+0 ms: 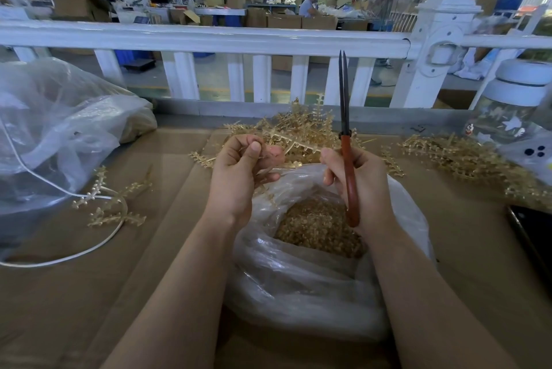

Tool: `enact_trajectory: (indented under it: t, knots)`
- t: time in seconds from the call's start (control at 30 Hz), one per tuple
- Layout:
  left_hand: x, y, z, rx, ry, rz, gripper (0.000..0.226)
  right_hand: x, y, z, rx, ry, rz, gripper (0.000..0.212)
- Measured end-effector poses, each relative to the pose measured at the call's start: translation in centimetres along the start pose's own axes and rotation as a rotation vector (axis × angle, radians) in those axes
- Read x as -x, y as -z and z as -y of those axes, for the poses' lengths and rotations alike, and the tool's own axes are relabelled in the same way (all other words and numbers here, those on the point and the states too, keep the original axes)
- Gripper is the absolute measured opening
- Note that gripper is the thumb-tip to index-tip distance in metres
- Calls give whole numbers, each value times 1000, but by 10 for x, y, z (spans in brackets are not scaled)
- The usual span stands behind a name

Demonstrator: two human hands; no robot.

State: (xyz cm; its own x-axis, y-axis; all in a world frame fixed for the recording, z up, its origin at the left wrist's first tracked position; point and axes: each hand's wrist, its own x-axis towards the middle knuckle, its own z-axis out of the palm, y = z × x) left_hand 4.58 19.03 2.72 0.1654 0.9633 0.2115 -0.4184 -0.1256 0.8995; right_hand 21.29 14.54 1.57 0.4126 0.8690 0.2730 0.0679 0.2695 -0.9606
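My right hand (358, 180) grips red-handled scissors (346, 141), their dark blades closed and pointing straight up. My left hand (242, 171) pinches a thin gold plastic strip (268, 171) between thumb and fingers, just left of the scissors. Both hands hover over an open clear plastic bag (301, 285) that holds several small gold pieces (316, 222). Behind the hands lies a heap of gold plastic sprues (298, 126) on the brown cardboard-covered table (89, 294).
A large crumpled clear bag (56, 129) fills the left side, with a white cable (89, 249) and loose gold sprues (113, 204) beside it. More sprues (460, 159) lie right, near a lidded jar (513, 105) and a dark phone (531, 234). A white railing (209, 40) borders the table's far edge.
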Motion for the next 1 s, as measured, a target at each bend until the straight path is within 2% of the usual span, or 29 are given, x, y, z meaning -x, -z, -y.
enact_trajectory:
  t: [0.2, 0.3, 0.37, 0.47, 0.57, 0.67, 0.8, 0.83, 1.0]
  knots:
    - [-1, 2, 0, 19, 11, -27, 21, 0, 0, 0, 20, 4, 3, 22]
    - [-2, 2, -1, 39, -19, -94, 19, 1, 1, 0, 27, 5, -7, 22]
    - [-4, 4, -3, 61, -96, -219, 18, 0, 2, -1, 42, 12, -24, 23]
    - [-12, 18, -8, 36, -202, -520, 16, -2, 2, -5, 171, 67, -64, 29]
    - [-19, 42, -11, 26, -185, -812, 8, -4, 0, -10, 343, 119, -100, 29]
    - [-23, 64, -10, -2, -157, -1005, 2, -3, -1, -14, 467, 146, -88, 25]
    - [-26, 83, -14, -115, -157, -1185, 7, -2, 0, -17, 522, 138, -53, 25]
    - [-25, 85, -15, -128, -152, -1203, 5, -2, 0, -17, 525, 134, -50, 25]
    - [-24, 85, -13, -391, -76, -1247, 30, -2, 0, -17, 553, 131, -53, 24]
